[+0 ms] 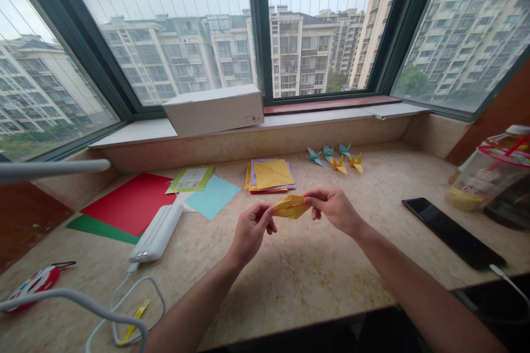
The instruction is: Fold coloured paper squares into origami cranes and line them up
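A folded piece of yellow paper (290, 207) is held in the air above the marble counter (298, 265), between both hands. My left hand (251, 230) pinches its left end with thumb and fingertips. My right hand (333, 208) pinches its right end. Beyond them lies a stack of coloured paper squares (271, 175) with a yellow sheet on top. Several small folded paper cranes (336, 158), blue and yellow, stand in a group near the back wall.
At the left lie red (131, 202), green and light blue (212, 197) sheets, a white power bank (156, 233) with a cable, and a red pouch (35, 282). A white box (214, 110) sits on the sill. A black phone (452, 231) and a plastic jar (485, 178) are at the right.
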### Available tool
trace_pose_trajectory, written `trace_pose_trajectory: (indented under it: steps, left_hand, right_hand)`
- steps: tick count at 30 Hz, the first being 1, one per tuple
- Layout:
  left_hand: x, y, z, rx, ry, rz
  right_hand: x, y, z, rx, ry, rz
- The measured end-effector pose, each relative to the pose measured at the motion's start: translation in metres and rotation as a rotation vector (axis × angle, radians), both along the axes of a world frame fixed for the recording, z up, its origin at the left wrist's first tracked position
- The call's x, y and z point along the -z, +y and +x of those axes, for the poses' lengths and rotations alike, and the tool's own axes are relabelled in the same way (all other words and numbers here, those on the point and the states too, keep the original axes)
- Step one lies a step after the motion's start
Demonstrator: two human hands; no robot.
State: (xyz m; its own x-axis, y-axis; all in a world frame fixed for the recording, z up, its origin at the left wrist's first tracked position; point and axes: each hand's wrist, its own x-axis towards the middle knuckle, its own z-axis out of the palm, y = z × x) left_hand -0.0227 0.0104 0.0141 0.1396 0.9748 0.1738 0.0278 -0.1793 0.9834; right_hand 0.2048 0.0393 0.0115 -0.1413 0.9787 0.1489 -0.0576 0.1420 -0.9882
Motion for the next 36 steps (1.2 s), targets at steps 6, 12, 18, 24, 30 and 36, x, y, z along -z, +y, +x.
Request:
trace_pose_trajectory:
  steps: [6, 12, 18, 24, 30, 36]
  left_hand:
    - [0.002, 0.002, -0.003, -0.047, -0.018, 0.078]
    - [0.000, 0.004, 0.000, -0.081, -0.284, -0.066]
    - [0.001, 0.005, 0.001, -0.061, -0.445, -0.255]
    - [0.007, 0.004, -0.002, -0.130, -0.050, -0.014]
    - [0.005, -0.008, 0.009, -0.033, -0.028, -0.049]
    - [0.003, -0.011, 0.013, 0.106, -0.321, -0.210]
  right_hand:
    - [-0.005, 0.000, 0.002, -0.003, 0.056, 0.024]
    - [0.003, -0.004, -0.006, 0.024, 0.018, 0.243]
    - [0.012, -0.015, -0.016, -0.083, -0.303, 0.589]
    - [0.015, -0.014, -0.021, -0.059, -0.381, 0.575]
    - [0.018, -0.018, -0.032, 0.001, -0.301, 0.284]
    - [0.014, -0.023, -0.039, 0.114, -0.124, 0.205]
